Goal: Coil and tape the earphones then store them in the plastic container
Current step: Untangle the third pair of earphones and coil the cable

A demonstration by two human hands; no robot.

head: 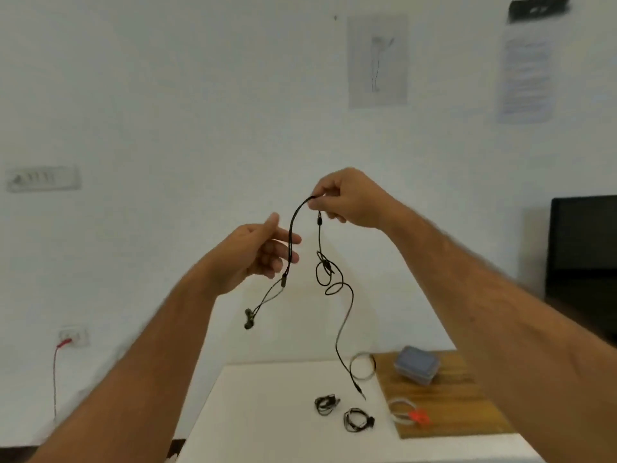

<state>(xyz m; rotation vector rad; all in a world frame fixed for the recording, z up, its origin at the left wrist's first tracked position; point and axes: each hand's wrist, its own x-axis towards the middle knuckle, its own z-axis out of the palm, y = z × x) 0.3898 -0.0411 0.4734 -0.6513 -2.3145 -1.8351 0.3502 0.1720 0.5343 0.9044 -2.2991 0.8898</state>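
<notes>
Black wired earphones (345, 315) hang in the air between my hands, high above the table. My right hand (347, 200) pinches the cable at its top bend. My left hand (258, 253) holds the doubled cable lower down between its fingers, with the two earbuds (249, 319) dangling below it. The rest of the cable loops and falls toward the table, its plug (360, 392) hanging just over the white surface. A lidded clear plastic container (417, 365) sits on a wooden board (467, 419) at the right. A tape roll (363, 366) stands at the board's left edge.
Two coiled black earphone sets (326, 405) (358, 419) lie on the white table (267, 412). A second tape roll with an orange-handled tool (412, 416) rests on the board. A dark monitor (582, 262) stands at the far right. A wall socket with a red cable (68, 340) is at the left.
</notes>
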